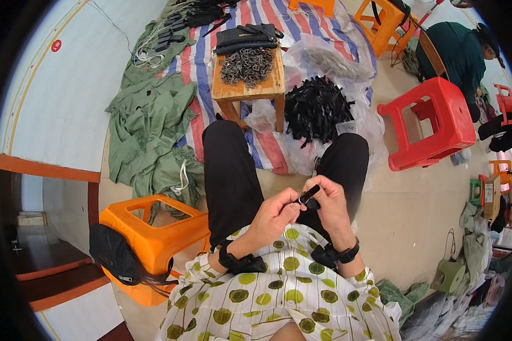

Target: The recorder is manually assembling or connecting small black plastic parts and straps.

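Note:
Above my lap, my left hand (pixel 277 215) pinches a small metal ring or buckle, whose exact shape is too small to tell. My right hand (pixel 330 206) grips a short black strap (pixel 309 194), which meets the metal piece between my fingertips. Both hands are closed and nearly touching. Beyond my knees, a wooden stool (pixel 224 93) bears a heap of dark metal buckles (pixel 247 66) and a black pouch (pixel 248 38). To its right, a pile of short black straps (pixel 317 108) lies on clear plastic sheeting (pixel 375 128).
An orange stool (pixel 170 233) with a black bag (pixel 114 253) stands at my left. On the right is a red stool (pixel 455 122); a person (pixel 452 54) bends beyond it. Green cloth (pixel 148 131) and a striped sheet (pixel 196 68) cover the floor ahead.

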`<action>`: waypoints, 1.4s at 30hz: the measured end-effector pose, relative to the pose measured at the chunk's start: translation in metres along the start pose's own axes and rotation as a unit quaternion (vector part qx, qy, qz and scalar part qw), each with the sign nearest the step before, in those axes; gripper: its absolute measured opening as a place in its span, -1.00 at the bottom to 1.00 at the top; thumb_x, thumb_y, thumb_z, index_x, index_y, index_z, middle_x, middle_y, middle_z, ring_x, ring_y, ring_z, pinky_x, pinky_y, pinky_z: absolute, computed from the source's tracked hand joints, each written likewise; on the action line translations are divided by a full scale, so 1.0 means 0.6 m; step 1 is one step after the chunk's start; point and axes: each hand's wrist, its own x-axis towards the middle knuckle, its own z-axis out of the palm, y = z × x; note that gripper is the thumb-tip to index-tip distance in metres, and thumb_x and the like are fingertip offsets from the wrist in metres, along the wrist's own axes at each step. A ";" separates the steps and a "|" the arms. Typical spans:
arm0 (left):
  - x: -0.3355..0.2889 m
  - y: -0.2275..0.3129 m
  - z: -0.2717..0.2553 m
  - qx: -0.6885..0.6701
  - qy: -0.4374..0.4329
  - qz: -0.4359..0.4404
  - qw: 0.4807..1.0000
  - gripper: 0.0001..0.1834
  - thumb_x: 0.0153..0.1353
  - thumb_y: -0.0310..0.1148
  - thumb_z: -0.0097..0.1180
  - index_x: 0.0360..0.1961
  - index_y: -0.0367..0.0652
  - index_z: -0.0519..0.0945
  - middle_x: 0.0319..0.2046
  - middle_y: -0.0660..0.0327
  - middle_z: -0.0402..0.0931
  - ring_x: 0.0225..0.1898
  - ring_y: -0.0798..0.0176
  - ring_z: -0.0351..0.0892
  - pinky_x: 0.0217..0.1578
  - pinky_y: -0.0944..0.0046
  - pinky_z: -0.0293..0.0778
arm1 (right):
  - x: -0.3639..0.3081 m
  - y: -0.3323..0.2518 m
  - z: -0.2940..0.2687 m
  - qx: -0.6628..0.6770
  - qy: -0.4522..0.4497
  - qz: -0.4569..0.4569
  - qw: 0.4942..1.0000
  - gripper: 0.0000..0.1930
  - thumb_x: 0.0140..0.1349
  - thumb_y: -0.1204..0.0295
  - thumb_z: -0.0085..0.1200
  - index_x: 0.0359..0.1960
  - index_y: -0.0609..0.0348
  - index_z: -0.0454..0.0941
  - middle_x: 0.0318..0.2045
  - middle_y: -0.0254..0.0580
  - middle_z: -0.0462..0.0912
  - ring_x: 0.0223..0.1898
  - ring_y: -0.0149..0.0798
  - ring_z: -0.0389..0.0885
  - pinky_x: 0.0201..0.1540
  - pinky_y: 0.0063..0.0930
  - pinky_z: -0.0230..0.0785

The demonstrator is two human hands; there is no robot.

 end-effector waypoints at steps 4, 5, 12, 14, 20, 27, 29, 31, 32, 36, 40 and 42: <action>-0.003 -0.009 -0.008 -0.031 -0.039 -0.055 0.997 -0.76 0.35 -0.29 -0.15 -0.31 -0.25 0.44 -0.62 0.42 0.22 -0.58 0.57 0.14 -0.55 0.52 0.13 | 0.016 -0.032 -0.038 -0.120 0.055 -0.051 0.990 -0.78 0.30 0.36 -0.06 -0.41 0.23 0.51 -0.62 -0.44 0.44 -0.56 -0.59 0.40 -0.48 -0.72 0.24; -0.004 -0.015 -0.008 -0.022 -0.010 -0.040 0.999 -0.79 0.33 -0.32 -0.14 -0.33 -0.25 0.44 -0.62 0.40 0.24 -0.58 0.56 0.16 -0.55 0.50 0.15 | 0.013 -0.040 -0.045 -0.146 0.065 -0.048 0.986 -0.76 0.32 0.32 -0.07 -0.41 0.23 0.51 -0.61 -0.43 0.46 -0.56 -0.58 0.41 -0.47 -0.71 0.27; 0.003 -0.013 0.006 0.030 0.036 0.005 0.999 -0.82 0.29 -0.35 -0.12 -0.34 -0.25 0.44 -0.61 0.39 0.28 -0.57 0.55 0.17 -0.55 0.47 0.18 | -0.028 -0.008 -0.032 -0.040 -0.099 0.112 0.988 -0.71 0.31 0.25 -0.07 -0.38 0.26 0.51 -0.60 -0.29 0.54 -0.58 -0.50 0.49 -0.52 -0.67 0.33; 0.000 -0.010 -0.001 0.019 0.015 -0.018 1.000 -0.81 0.31 -0.34 -0.13 -0.33 -0.24 0.45 -0.62 0.42 0.24 -0.58 0.57 0.15 -0.55 0.51 0.15 | -0.025 -0.019 -0.031 -0.106 -0.070 0.068 0.990 -0.74 0.29 0.31 -0.02 -0.46 0.25 0.52 -0.68 -0.37 0.48 -0.66 -0.58 0.37 -0.60 -0.73 0.19; 0.000 -0.009 0.001 0.063 -0.023 -0.037 0.997 -0.81 0.30 -0.36 -0.15 -0.27 -0.22 0.47 -0.63 0.41 0.20 -0.59 0.56 0.13 -0.54 0.50 0.14 | 0.008 -0.046 -0.044 -0.182 -0.038 0.015 0.982 -0.81 0.21 0.42 0.06 -0.51 0.28 0.54 -0.72 -0.47 0.38 -0.68 -0.64 0.26 -0.65 -0.71 0.04; 0.004 -0.008 0.004 0.047 0.006 -0.038 0.998 -0.77 0.32 -0.32 -0.15 -0.23 -0.24 0.50 -0.60 0.37 0.34 -0.58 0.56 0.20 -0.54 0.49 0.19 | 0.012 -0.047 -0.016 -0.165 -0.028 0.006 0.986 -0.81 0.23 0.40 0.05 -0.47 0.26 0.52 -0.65 -0.45 0.40 -0.63 -0.62 0.31 -0.58 -0.73 0.17; 0.003 -0.012 0.005 0.012 0.012 -0.055 0.998 -0.74 0.34 -0.28 -0.15 -0.23 -0.25 0.49 -0.58 0.39 0.35 -0.57 0.59 0.18 -0.53 0.53 0.17 | 0.007 -0.046 -0.012 -0.175 -0.018 -0.008 0.984 -0.83 0.24 0.40 0.04 -0.41 0.25 0.52 -0.62 -0.44 0.42 -0.61 -0.62 0.32 -0.55 -0.73 0.20; 0.003 -0.012 0.000 0.124 0.051 0.010 0.991 -0.75 0.34 -0.28 -0.14 -0.25 -0.26 0.49 -0.55 0.36 0.44 -0.55 0.58 0.24 -0.53 0.52 0.21 | 0.005 -0.042 -0.002 -0.125 0.123 -0.115 0.978 -0.85 0.25 0.40 0.02 -0.29 0.24 0.50 -0.57 -0.41 0.47 -0.58 -0.61 0.35 -0.51 -0.74 0.23; 0.005 -0.011 -0.001 0.125 0.054 0.012 0.991 -0.75 0.34 -0.28 -0.14 -0.25 -0.26 0.49 -0.55 0.36 0.44 -0.55 0.58 0.24 -0.53 0.52 0.21 | -0.004 -0.043 -0.004 -0.135 0.098 -0.122 0.978 -0.84 0.26 0.41 0.01 -0.23 0.23 0.49 -0.53 -0.39 0.50 -0.55 -0.62 0.36 -0.49 -0.75 0.23; 0.007 0.000 0.005 0.162 0.094 0.062 0.980 -0.79 0.31 -0.31 -0.09 -0.25 -0.25 0.49 -0.58 0.28 0.46 -0.56 0.47 0.38 -0.52 0.44 0.31 | -0.029 -0.046 0.025 -0.114 0.021 -0.078 0.990 -0.85 0.23 0.46 0.06 -0.26 0.31 0.51 -0.45 -0.39 0.52 -0.50 -0.58 0.41 -0.42 -0.71 0.31; 0.008 0.002 0.009 0.195 0.125 0.088 0.969 -0.80 0.30 -0.32 -0.05 -0.24 -0.25 0.50 -0.60 0.28 0.49 -0.60 0.51 0.35 -0.56 0.47 0.29 | -0.025 -0.039 0.023 -0.081 0.013 -0.081 0.993 -0.86 0.22 0.46 0.07 -0.28 0.31 0.51 -0.47 -0.36 0.52 -0.51 -0.56 0.41 -0.43 -0.71 0.30; 0.008 0.006 0.010 0.214 0.128 0.087 0.964 -0.84 0.27 -0.37 -0.03 -0.25 -0.24 0.49 -0.58 0.22 0.52 -0.57 0.41 0.47 -0.54 0.41 0.36 | -0.029 -0.041 0.030 -0.072 0.018 -0.076 0.994 -0.86 0.22 0.46 0.07 -0.29 0.31 0.52 -0.49 -0.35 0.52 -0.53 -0.56 0.41 -0.44 -0.71 0.30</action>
